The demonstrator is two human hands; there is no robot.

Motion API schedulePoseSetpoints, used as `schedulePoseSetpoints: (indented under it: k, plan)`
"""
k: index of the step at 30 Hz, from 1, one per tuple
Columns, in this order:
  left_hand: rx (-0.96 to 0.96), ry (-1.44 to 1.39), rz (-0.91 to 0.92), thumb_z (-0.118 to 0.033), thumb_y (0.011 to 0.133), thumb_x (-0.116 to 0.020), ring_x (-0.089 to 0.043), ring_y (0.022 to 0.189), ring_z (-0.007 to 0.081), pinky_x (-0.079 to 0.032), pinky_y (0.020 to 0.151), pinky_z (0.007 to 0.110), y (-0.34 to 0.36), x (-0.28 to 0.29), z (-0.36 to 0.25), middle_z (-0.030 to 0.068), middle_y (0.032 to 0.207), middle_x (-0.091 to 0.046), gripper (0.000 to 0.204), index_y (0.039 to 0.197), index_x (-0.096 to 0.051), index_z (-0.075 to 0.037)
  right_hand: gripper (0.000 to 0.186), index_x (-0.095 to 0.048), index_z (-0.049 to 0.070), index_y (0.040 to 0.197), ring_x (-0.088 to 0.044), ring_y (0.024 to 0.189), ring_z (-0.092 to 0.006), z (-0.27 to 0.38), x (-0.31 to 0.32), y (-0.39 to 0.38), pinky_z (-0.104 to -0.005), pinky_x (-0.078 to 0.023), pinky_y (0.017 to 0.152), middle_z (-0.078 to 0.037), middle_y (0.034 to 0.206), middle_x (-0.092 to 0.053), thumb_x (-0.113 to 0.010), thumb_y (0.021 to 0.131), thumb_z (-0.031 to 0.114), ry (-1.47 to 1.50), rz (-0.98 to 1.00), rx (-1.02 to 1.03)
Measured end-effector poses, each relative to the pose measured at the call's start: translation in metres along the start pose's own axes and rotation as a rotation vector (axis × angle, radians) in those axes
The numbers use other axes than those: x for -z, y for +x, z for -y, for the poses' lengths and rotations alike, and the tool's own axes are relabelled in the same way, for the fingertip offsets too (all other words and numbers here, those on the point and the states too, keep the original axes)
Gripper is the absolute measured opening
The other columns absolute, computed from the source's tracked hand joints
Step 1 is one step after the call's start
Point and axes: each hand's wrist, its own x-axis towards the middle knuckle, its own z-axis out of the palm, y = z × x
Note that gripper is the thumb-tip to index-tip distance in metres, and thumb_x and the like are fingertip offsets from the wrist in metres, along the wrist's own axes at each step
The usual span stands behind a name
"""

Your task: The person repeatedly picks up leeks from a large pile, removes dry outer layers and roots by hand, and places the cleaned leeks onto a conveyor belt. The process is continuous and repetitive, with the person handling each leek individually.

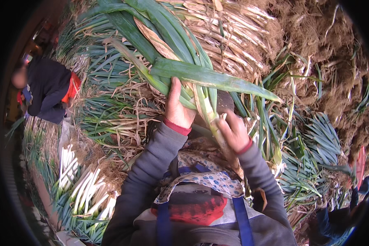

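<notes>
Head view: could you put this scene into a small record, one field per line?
Left hand: holding the leek near its leaves, thumb up
Right hand: fingers curled at the stalk, nearer the body
Leek leaves: mostly pointing away; one broad leaf bends right
Lower left: white stalks
Upper right: brown roots
Far left: co-worker, dark top

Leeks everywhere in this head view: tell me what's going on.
The left hand holds a leek by its leafy end, while the right hand grips its stem lower down. Heaped leeks with dried brown skins lie ahead; a white-stemmed bunch lies at lower left. Another person bends at far left.
</notes>
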Motion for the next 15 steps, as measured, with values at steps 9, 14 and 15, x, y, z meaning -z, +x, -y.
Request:
schedulePoseSetpoints:
  k: [9, 14, 15]
  plan:
    - [-0.06, 0.077, -0.022, -0.059, 0.084, -0.05, -0.054, 0.103, 0.023, -0.047, 0.085, 0.04, 0.015, 0.013, -0.021, 0.0072, 0.119, -0.052, 0.07, 0.131, -0.037, -0.009, 0.029, -0.063, 0.001, 0.098, -0.06, 0.06, -0.0115, -0.129, 0.012, -0.035, -0.0271, -0.046, 0.046, -0.008, 0.066, -0.063, -0.052, 0.092, 0.027, 0.095, -0.309, -0.549]
    - [-0.091, 0.014, -0.123, -0.056, 0.086, -0.05, -0.05, 0.11, 0.0214, -0.043, 0.092, 0.04, 0.034, 0.028, -0.036, 0.0052, 0.124, -0.049, 0.067, 0.133, -0.036, -0.01, 0.033, -0.061, 0.008, 0.102, -0.064, 0.073, -0.0319, -0.098, 0.065, -0.074, -0.0394, -0.053, 0.063, -0.017, 0.095, -0.064, -0.066, 0.08, 0.032, -0.873, 0.004, -0.615]
    - [-0.047, -0.027, -0.193, -0.056, 0.086, -0.05, -0.049, 0.11, 0.0213, -0.043, 0.093, 0.04, 0.035, 0.03, -0.033, 0.0049, 0.125, -0.048, 0.067, 0.133, -0.036, -0.01, 0.037, -0.059, 0.008, 0.106, -0.064, 0.076, -0.0306, -0.083, 0.057, -0.061, -0.0386, -0.053, 0.065, -0.017, 0.1, -0.063, -0.067, 0.079, 0.031, -0.864, -0.084, -0.472]
